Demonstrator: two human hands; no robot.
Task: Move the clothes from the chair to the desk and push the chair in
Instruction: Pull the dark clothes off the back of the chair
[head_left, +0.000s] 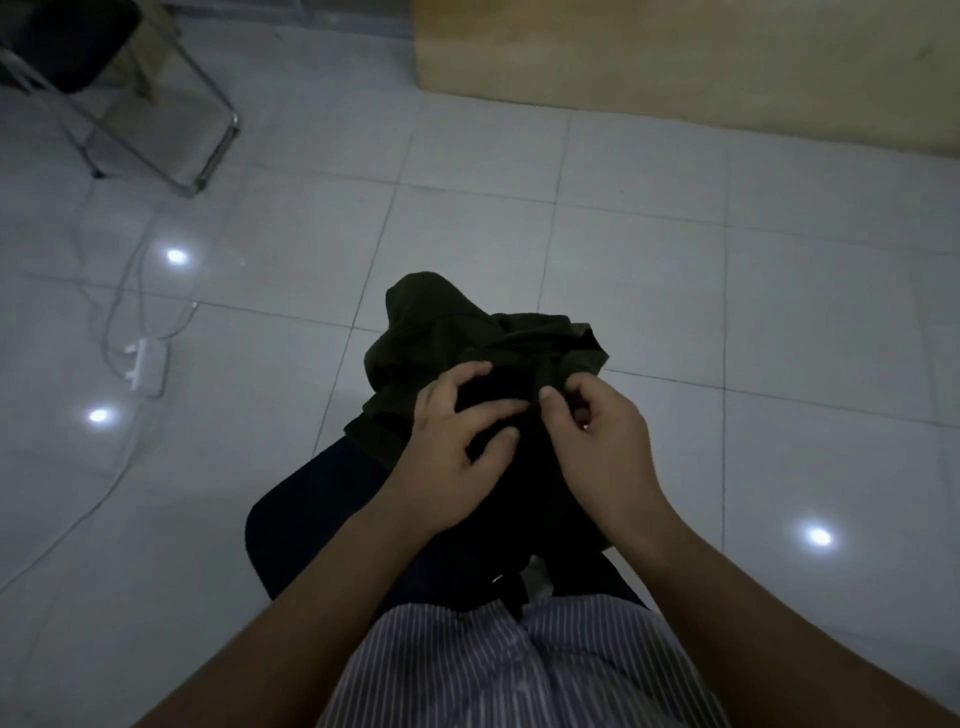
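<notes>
A heap of dark clothes (467, 332), olive-green cloth over black cloth, lies on the dark padded chair seat (311, 514) right below me. My left hand (457, 447) rests on top of the heap with its fingers curled into the black cloth. My right hand (602, 447) is beside it, thumb and fingertips pinching a fold of the olive cloth. The pale wooden desk side (675, 62) stands at the far right across the tiled floor. The chair's back and legs are hidden under the clothes and my body.
A second chair (156, 104) with a black seat and metal tube frame stands at the far left. A white power strip (147, 364) with cables lies on the floor to the left. Glossy tiles reflect ceiling lights.
</notes>
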